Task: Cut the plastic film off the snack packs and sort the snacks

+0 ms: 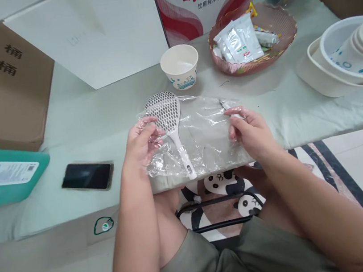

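Observation:
A sheet of clear plastic film, crinkled and shiny, spans the space between my two hands above the table's front edge. My left hand has its fingers curled at the film's left side, with film over the fingertips. At the right side my right hand pinches the film between thumb and fingers. A small pale item with a dark tip shows by those fingertips; its kind is unclear. Under the film lies a white slotted skimmer, handle towards me, its perforated head near my left fingers.
A paper cup stands behind the skimmer. Farther right are a pink bowl of packets and stacked white tubs with cups. A phone, teal jug and cardboard box are left; a white box stands behind.

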Demonstrator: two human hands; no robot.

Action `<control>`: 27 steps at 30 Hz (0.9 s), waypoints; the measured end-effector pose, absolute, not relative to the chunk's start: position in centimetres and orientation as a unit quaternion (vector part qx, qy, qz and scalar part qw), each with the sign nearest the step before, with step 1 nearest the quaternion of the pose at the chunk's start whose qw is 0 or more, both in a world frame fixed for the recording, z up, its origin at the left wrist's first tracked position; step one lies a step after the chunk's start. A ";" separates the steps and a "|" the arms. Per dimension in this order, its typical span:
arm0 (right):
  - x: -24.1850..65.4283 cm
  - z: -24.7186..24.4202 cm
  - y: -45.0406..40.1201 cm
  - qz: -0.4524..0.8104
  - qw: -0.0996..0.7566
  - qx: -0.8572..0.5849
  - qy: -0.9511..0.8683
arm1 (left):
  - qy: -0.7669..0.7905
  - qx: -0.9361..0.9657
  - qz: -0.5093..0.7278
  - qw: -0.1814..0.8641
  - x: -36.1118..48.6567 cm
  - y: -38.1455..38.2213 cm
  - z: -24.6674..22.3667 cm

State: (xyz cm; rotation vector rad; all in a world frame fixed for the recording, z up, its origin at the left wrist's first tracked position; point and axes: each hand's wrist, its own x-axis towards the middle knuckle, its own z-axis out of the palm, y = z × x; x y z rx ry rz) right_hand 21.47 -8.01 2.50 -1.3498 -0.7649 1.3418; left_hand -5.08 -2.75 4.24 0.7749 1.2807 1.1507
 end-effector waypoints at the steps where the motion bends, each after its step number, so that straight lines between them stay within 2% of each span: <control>1: 21.4 2.5 -7.9 0.557 0.532 -0.564 -0.296 | 0.551 0.333 0.495 0.584 -5.1 -2.7 4.2; 6: 21.5 2.6 -7.2 0.547 0.592 -0.551 -0.215 | 0.543 0.298 0.530 0.580 -5.2 -2.8 4.3; 11: 21.8 2.1 -7.7 0.502 0.600 -0.551 -0.291 | 0.566 0.333 0.481 0.581 -5.6 -2.9 3.7; 18: 22.8 0.8 -7.9 0.413 0.510 -0.563 -0.502 | 0.519 0.416 0.537 0.519 -7.1 -2.7 1.9; 22: 23.0 0.5 -7.7 0.342 0.464 -0.596 -0.560 | 0.531 0.516 0.526 0.418 -7.3 -2.9 1.5; 27: 23.2 0.5 -7.6 0.173 0.416 -0.635 -0.627 | 0.583 0.588 0.498 0.257 -7.8 -2.9 0.8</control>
